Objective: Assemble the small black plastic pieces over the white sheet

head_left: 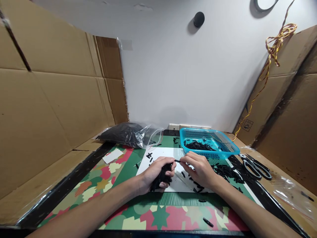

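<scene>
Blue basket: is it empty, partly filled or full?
Partly filled: the blue basket holds a low heap of black pieces, leaving part of it bare.

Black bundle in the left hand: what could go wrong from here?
The left hand grips a thick black bundle; pieces might slip out if its grip loosens.
The right hand, pinching a small black piece, is beside loose black pieces and could scatter them.
One stray piece lies near the patterned mat's front edge and may get knocked off.

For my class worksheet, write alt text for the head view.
The left hand grasps a bunch of black pieces while the right hand pinches one black piece, over white paper. Beyond, a blue basket holds more pieces.
</scene>
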Demonstrator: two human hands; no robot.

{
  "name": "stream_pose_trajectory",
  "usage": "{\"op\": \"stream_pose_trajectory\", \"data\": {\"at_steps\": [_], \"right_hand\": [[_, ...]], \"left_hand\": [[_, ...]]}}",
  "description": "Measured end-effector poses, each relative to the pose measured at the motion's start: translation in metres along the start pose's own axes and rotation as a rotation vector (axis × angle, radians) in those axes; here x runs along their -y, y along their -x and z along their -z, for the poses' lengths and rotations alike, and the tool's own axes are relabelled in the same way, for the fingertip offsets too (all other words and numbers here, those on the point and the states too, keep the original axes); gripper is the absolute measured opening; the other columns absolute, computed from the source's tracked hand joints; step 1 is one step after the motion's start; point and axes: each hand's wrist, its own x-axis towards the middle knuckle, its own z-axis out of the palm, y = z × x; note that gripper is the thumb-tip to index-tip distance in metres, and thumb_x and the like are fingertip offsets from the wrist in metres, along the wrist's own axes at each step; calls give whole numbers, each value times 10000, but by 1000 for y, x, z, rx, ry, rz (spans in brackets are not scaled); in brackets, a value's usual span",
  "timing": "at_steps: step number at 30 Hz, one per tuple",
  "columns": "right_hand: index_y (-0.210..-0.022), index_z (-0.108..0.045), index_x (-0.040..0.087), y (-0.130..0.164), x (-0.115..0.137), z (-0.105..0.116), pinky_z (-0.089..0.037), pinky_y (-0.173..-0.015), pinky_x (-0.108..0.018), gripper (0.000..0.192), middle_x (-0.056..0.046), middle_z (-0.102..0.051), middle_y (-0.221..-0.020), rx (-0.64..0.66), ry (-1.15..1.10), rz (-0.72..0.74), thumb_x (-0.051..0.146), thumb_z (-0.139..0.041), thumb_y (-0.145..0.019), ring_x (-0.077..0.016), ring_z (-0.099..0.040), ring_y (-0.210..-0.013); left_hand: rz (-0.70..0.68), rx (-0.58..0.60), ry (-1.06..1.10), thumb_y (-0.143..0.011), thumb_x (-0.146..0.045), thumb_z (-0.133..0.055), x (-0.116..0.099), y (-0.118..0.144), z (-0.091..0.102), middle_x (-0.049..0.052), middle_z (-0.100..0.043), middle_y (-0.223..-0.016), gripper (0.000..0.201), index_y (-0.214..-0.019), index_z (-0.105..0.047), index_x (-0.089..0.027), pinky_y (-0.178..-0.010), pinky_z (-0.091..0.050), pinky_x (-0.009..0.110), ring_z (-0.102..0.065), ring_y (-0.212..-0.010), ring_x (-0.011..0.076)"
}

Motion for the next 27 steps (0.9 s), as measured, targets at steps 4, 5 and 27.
{"op": "stream_pose_trajectory", "data": {"at_steps": [4, 5, 27], "right_hand": [[-1004, -638, 204, -1, 0, 2, -435, -649, -305, 175, -39, -632, -795, 11, 2, -5, 206, -480, -1079, -188, -574, -745], [-1000, -639, 205, -1, 0, 2, -434, -649, -306, 180, -39, -630, -795, 14, 2, -5, 207, -477, -1080, -188, -574, -745], [-1110, -674, 227, -2, -23, 31, -468, -852, -426, 129, -96, -691, -1067, -139, 182, -235, 234, -560, -1049, -266, -581, -978]], "left_hand": [[9, 9, 6, -900, -597, -624, 3, -2, 2, -71, -395, -655, 394, -834, -542, -218, -341, -200, 173, -327, -379, 45], [12, 15, 8, -902, -601, -619, 3, -2, 2, -72, -393, -656, 396, -834, -539, -219, -341, -198, 174, -329, -378, 46], [88, 2, -15, -848, -668, -614, -3, 3, -5, -75, -393, -639, 439, -848, -515, -240, -331, -205, 174, -361, -363, 67]]}}
